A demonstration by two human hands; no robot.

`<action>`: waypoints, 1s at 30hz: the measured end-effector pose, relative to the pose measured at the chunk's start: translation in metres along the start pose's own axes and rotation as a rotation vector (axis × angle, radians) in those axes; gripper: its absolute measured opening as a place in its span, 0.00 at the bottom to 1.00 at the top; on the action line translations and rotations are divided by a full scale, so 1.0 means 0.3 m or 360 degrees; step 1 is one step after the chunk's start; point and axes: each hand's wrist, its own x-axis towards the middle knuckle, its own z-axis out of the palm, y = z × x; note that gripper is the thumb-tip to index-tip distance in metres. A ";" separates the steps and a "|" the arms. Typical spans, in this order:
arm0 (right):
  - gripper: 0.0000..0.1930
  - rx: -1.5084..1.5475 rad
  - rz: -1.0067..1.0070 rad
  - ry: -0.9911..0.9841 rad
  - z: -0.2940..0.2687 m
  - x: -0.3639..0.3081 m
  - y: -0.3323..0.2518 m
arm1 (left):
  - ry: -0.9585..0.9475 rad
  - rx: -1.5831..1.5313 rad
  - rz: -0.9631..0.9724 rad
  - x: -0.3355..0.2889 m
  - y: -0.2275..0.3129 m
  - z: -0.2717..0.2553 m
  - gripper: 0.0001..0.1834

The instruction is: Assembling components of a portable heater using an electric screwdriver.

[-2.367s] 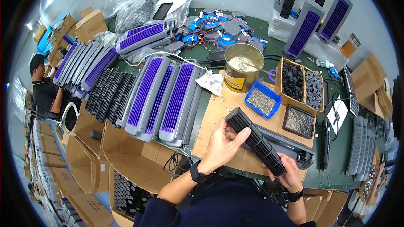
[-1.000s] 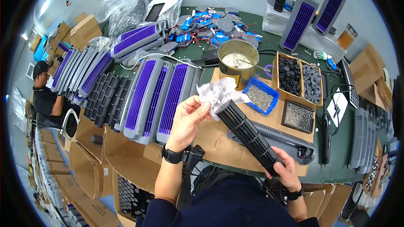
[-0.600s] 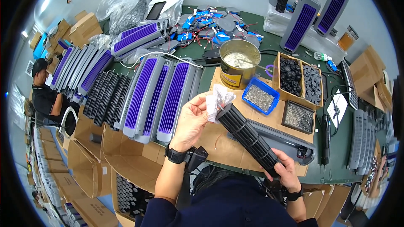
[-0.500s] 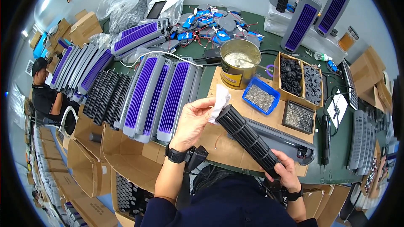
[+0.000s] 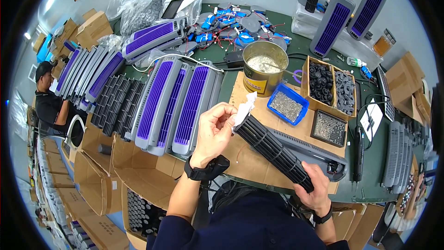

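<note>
A black cylindrical fan impeller (image 5: 274,152) slants across in front of me. Its lower right end is gripped by my right hand (image 5: 314,186), fingers wrapped around it. My left hand (image 5: 214,132) pinches a crumpled white tissue (image 5: 244,108) against the impeller's upper left end. Behind the impeller, partly hidden by it, a grey fan housing (image 5: 305,150) lies on the cardboard sheet (image 5: 240,157).
Beyond the cardboard stand an open tin (image 5: 264,60) of pale paste, a blue tray (image 5: 287,104) of screws and a box (image 5: 329,85) of black parts. Purple-grilled fan housings (image 5: 159,104) stand left. Open cartons (image 5: 143,166) sit below the bench edge.
My left hand has shifted slightly, its fingers more curled around the tissue at the impeller's end. My right hand has re-gripped the lower end, and the impeller has turned a little.
</note>
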 end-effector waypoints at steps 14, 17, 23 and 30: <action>0.27 0.1407 0.0798 -0.0059 0.026 -0.052 -0.009 | 0.0302 -0.0100 -0.0297 0.183 -0.103 -0.075 0.07; 0.29 0.1513 0.0797 -0.0109 0.029 -0.039 -0.002 | 0.0401 0.0770 -0.0120 0.185 -0.134 -0.089 0.19; 0.32 0.1628 0.0893 -0.0300 -0.005 0.102 -0.058 | -0.0062 -0.0634 -0.0253 0.024 0.003 0.023 0.28; 0.22 0.0341 0.0293 -0.1003 -0.169 0.479 -0.161 | -0.0085 -0.1616 -0.0457 -0.009 0.129 0.014 0.30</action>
